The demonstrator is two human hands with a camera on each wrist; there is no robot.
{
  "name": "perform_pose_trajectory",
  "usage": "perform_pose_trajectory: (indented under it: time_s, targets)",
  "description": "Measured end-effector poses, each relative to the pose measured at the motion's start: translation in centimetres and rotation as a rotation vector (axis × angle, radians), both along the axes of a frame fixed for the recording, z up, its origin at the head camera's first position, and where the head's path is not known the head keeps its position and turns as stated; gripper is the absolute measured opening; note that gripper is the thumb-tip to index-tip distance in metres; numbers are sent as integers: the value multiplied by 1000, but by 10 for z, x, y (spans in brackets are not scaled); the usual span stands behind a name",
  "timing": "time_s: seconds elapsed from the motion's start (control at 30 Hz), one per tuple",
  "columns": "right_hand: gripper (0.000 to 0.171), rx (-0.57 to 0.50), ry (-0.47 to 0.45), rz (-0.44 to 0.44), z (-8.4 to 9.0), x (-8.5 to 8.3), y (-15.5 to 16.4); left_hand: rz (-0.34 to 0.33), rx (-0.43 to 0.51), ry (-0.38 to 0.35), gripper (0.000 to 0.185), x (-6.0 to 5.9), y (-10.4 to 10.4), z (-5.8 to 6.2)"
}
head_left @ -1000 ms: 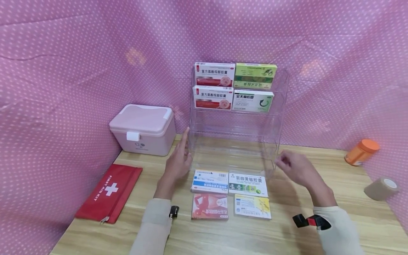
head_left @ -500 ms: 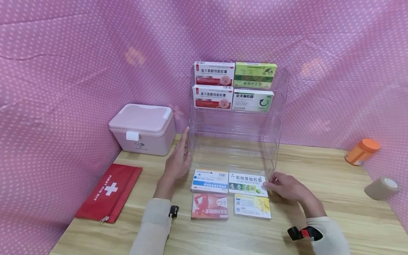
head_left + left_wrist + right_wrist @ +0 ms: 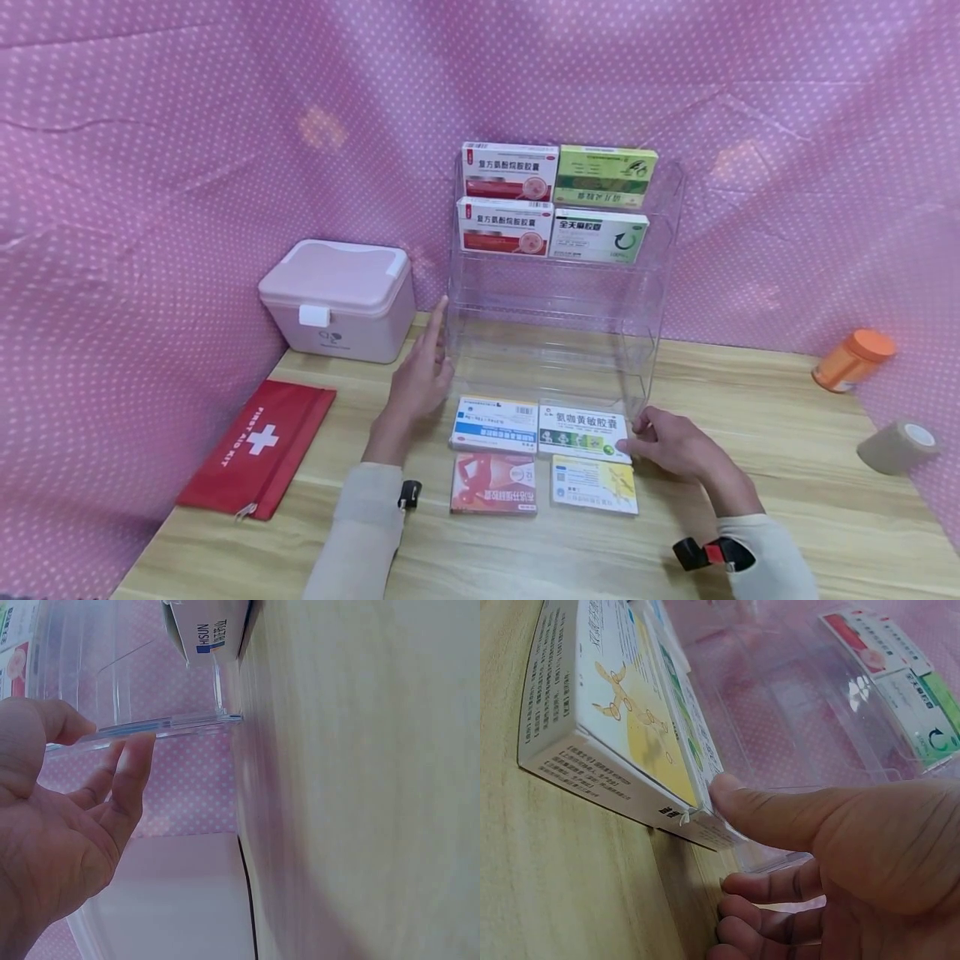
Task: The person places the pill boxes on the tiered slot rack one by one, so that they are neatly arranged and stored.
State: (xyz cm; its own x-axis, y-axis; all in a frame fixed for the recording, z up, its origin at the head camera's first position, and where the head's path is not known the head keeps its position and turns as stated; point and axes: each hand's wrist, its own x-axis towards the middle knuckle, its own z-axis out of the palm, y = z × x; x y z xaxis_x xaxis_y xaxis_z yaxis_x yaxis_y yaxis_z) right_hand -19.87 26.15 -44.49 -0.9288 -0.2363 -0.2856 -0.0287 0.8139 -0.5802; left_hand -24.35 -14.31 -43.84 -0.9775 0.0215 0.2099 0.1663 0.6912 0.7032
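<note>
A clear tiered display rack (image 3: pixel 538 313) stands at mid-table, with medicine boxes on its upper tiers. My left hand (image 3: pixel 420 379) pinches the rack's side panel (image 3: pixel 172 723), thumb on one side and fingers on the other in the left wrist view. My right hand (image 3: pixel 678 442) is at the right end of a white-and-green medicine box (image 3: pixel 583 433) lying flat. Its thumb (image 3: pixel 761 814) touches that box's edge; the other fingers are loosely curled beside the end, apart from it. Around it lie a blue-and-white box (image 3: pixel 493 425), a red box (image 3: pixel 493 485) and a yellow-and-white box (image 3: pixel 594 485).
A pink lidded case (image 3: pixel 337 304) and a red first aid pouch (image 3: pixel 258 446) are at the left. At the far right lie an orange-capped bottle (image 3: pixel 853 360) and a tan roll (image 3: pixel 896 447). Pink dotted cloth (image 3: pixel 525 75) encloses the table.
My right hand has come down and left from the rack's right side to the white-and-green medicine box, where it stays. My left hand keeps its place at the rack.
</note>
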Motion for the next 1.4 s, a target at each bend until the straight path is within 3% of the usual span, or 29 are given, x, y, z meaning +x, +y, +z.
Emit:
perform_pose_trajectory:
  time_s: [0.5, 0.73, 1.4]
  targets:
    - [41, -86, -91, 21, -1, -4, 12, -4, -7, 16, 114, -2, 0, -1]
    - [59, -140, -122, 36, 2, -2, 21, -7, -20, 35, 114, -1, 0, -1]
    - [50, -203, -140, 48, 1, 0, 26, -5, -6, 22, 115, 0, 0, 0]
